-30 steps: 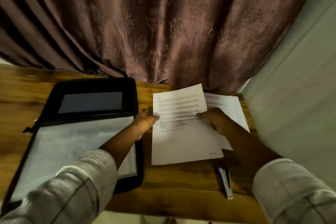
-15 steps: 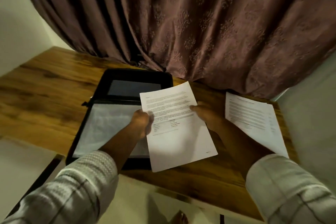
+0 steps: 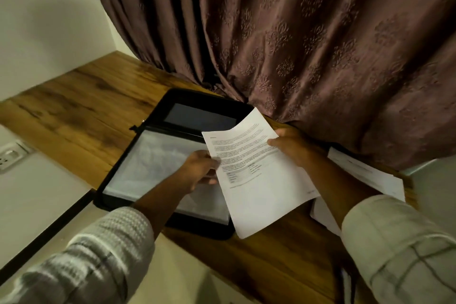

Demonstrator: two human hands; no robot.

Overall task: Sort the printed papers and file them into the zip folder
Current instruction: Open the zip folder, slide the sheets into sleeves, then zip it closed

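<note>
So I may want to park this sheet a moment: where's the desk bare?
The desk is bare left of the folder, out to the wall and back to the curtain. A smaller strip runs along the near edge, between folder and right sleeve, partly under the sheet. The right end is crowded: the stack lies there.

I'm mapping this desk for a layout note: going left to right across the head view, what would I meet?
wall socket → zip folder → left hand → printed sheet → right hand → paper stack
</note>
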